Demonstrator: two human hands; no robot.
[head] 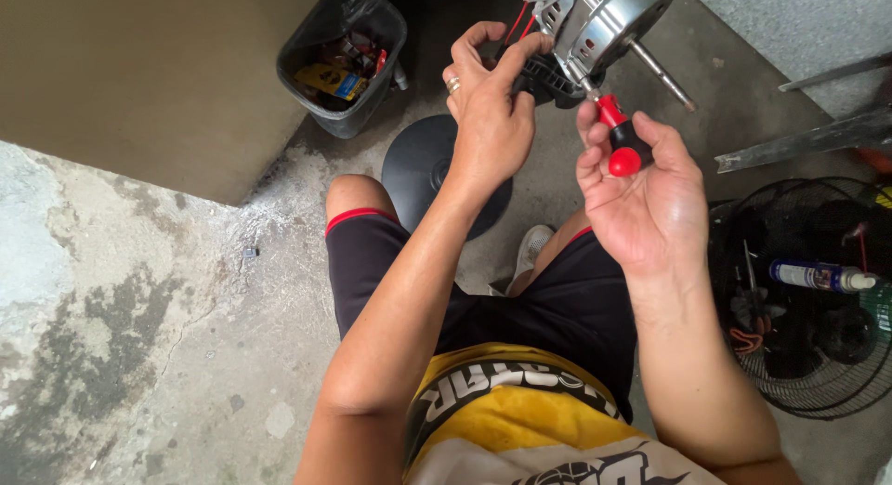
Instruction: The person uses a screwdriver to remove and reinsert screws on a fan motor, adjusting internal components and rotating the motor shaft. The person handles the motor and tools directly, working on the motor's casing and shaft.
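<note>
While the person sits low over a rough concrete floor (139,355), the far left of the view is bare stained cement running up to a tan wall (139,67) along the floor's far edge. Just right of that wall stands a black bin (358,104) lined with a dark bag, with yellow and red scraps lying inside it. Near the bin, on the floor between the person's knees, lies a round black disc (418,169), partly hidden behind the left forearm. The left hand (488,123), a ring on one finger, is closed around a black plastic part (548,81) on the underside of a fan motor (609,20), fingers curled over its edge. The motor is held up near the top edge of the view, above the knees; it has a silver vented housing, red wires at its back and a bare metal shaft (660,73) sticking out down and to the right. The right hand (641,183) is clenched on a red and black screwdriver (621,137), whose tip touches the motor housing just beside the black part. Farther right, a wire fan guard (836,392) lies on the floor by its right edge, holding a spray can (822,277) and some small tools. Grey metal bars (808,137) lie beyond the guard.
</note>
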